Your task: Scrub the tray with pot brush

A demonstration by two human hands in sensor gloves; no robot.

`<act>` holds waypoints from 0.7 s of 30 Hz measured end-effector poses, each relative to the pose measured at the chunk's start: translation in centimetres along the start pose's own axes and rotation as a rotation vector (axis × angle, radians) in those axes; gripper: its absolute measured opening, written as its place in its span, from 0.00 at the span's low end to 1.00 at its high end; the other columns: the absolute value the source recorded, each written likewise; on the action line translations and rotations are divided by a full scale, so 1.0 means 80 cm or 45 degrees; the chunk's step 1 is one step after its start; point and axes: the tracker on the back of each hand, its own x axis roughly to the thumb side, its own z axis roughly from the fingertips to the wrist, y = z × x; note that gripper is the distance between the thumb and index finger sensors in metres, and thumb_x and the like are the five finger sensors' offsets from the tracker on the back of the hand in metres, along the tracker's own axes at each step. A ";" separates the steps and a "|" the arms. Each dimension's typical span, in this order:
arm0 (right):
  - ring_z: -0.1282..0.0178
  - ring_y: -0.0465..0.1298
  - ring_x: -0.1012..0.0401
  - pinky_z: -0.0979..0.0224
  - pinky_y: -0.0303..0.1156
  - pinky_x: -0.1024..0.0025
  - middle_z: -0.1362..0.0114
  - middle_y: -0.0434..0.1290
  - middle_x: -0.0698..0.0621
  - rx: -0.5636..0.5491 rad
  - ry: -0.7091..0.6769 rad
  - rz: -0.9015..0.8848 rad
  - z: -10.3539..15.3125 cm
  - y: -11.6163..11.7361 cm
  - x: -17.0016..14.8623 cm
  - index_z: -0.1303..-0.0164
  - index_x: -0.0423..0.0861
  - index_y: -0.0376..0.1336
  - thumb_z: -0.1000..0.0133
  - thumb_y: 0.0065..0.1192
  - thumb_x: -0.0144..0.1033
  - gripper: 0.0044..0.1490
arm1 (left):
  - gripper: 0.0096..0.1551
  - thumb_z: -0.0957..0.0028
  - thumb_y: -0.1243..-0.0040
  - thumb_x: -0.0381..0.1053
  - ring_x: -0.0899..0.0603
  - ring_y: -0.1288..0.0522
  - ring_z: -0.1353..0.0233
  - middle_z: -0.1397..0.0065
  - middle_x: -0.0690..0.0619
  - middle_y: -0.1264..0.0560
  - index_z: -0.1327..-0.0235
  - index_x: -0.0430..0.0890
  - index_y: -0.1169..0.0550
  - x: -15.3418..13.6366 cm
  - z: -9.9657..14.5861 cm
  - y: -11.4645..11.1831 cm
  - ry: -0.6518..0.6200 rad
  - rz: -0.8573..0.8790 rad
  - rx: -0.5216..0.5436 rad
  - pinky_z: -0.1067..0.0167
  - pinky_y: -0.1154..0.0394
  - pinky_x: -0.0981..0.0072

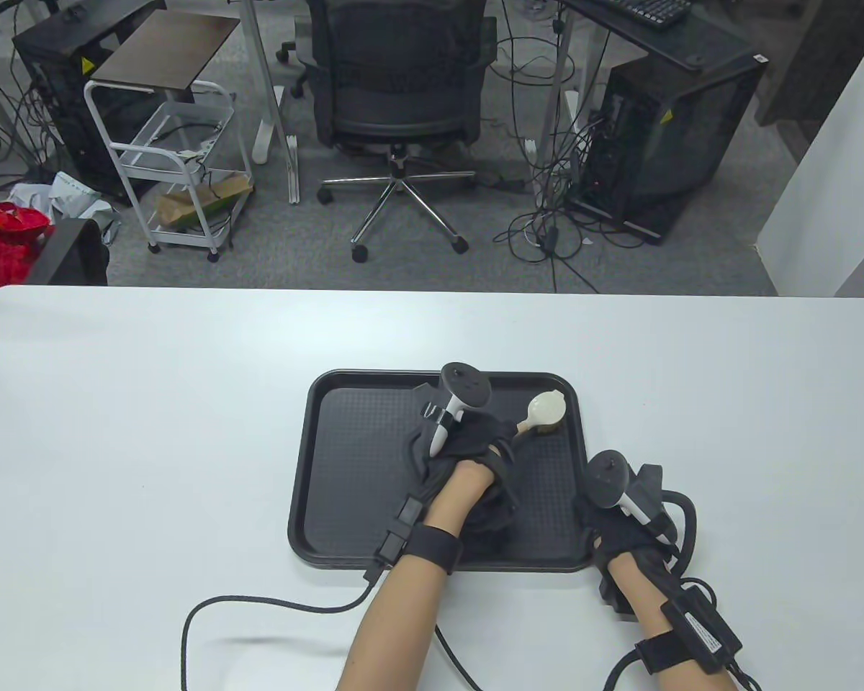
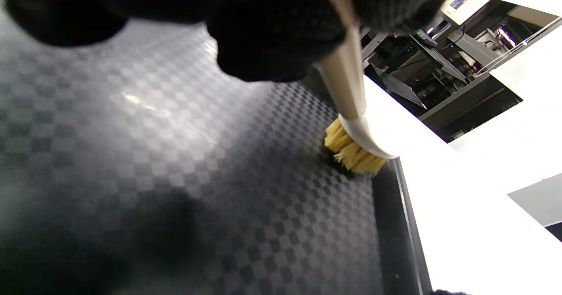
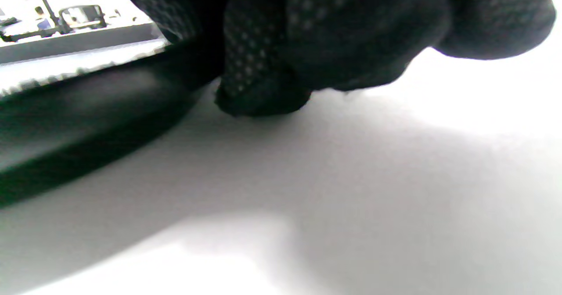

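Note:
A black textured tray (image 1: 360, 461) lies on the white table. My left hand (image 1: 468, 450) is over the tray's middle and grips the wooden handle of a pot brush (image 1: 543, 412). The brush has a cream head and yellow bristles. In the left wrist view the bristles (image 2: 353, 152) press on the tray floor (image 2: 175, 163) near its rim, in the tray's far right corner. My right hand (image 1: 608, 529) rests at the tray's near right corner. In the right wrist view its fingers (image 3: 263, 93) touch the table against the tray's rim (image 3: 88, 110).
The white table (image 1: 151, 403) stretches wide on both sides of the tray. Glove cables (image 1: 259, 604) trail across its near edge. Beyond the far edge stand an office chair (image 1: 399, 93), a white cart (image 1: 180, 165) and computer towers.

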 end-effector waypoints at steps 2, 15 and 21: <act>0.75 0.81 0.53 0.57 0.78 0.52 0.66 0.83 0.49 -0.001 0.000 0.003 0.000 0.000 0.000 0.31 0.39 0.59 0.47 0.63 0.44 0.37 | 0.34 0.56 0.40 0.63 0.50 0.18 0.80 0.62 0.52 0.14 0.50 0.38 0.19 0.002 0.000 -0.003 -0.015 0.005 -0.007 0.58 0.18 0.49; 0.75 0.81 0.53 0.57 0.78 0.52 0.66 0.83 0.49 -0.002 0.002 0.004 0.000 0.000 0.000 0.31 0.39 0.59 0.47 0.63 0.44 0.37 | 0.33 0.56 0.40 0.63 0.48 0.18 0.80 0.62 0.51 0.14 0.50 0.40 0.19 -0.017 0.014 0.019 0.070 -0.188 0.079 0.57 0.19 0.49; 0.75 0.81 0.53 0.57 0.78 0.52 0.66 0.83 0.49 -0.002 0.002 0.005 0.000 0.000 0.000 0.31 0.39 0.59 0.47 0.63 0.44 0.37 | 0.33 0.55 0.40 0.63 0.48 0.18 0.80 0.62 0.51 0.14 0.50 0.40 0.19 -0.047 0.017 0.041 0.109 -0.188 0.063 0.56 0.19 0.48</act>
